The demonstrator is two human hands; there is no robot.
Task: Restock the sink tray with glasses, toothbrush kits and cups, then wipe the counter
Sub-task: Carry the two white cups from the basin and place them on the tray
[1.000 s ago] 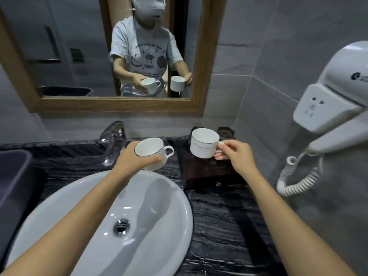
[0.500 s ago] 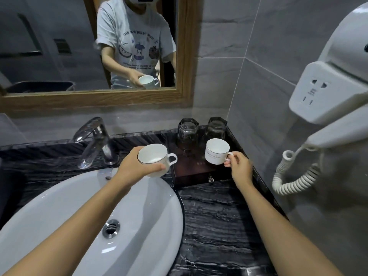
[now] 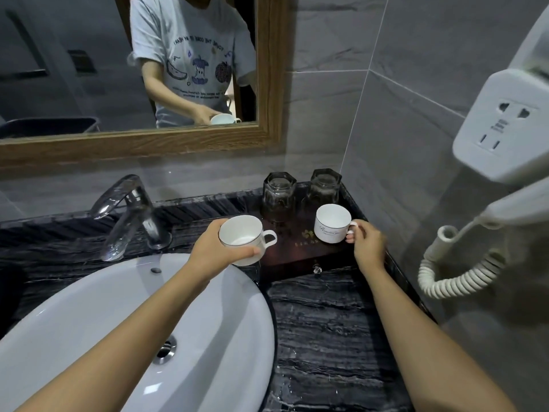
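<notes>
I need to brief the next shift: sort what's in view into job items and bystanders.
Job items: left cup in left hand; right cup in right hand; two upturned glasses; dark tray; counter.

Bystanders: tap, basin, mirror, wall hairdryer.

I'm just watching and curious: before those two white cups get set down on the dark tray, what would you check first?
1. Right hand has a firm hold on the right cup by its handle: ok.
2. Left hand wraps the left cup securely: ok.
3. Free room on the wooden tray in front of the two upturned glasses: ok.
4. Right cup actually resting on the tray: cannot tell.
5. Cups clean and dry inside: cannot tell.
6. Counter dry: not ok, droplets show.
</notes>
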